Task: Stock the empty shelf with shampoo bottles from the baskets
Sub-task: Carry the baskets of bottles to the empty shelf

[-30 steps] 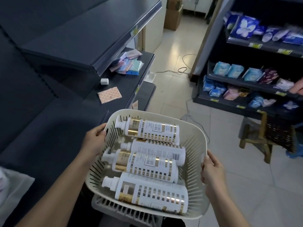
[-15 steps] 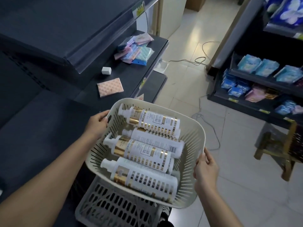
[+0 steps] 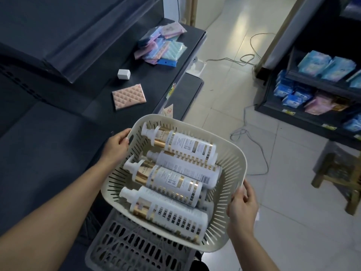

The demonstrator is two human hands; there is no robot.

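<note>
Hands grip opposite rims of a cream basket (image 3: 237,153): left hand (image 3: 117,145) and right hand (image 3: 243,209) clamped on, four shampoo bottles (image 3: 172,180) lying inside, beside a dark shelf (image 3: 48,143).

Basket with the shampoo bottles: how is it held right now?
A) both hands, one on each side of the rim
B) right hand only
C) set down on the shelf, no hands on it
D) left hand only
A: the left hand grips one side of the rim of the basket, and the right hand grips the opposite side.
</note>
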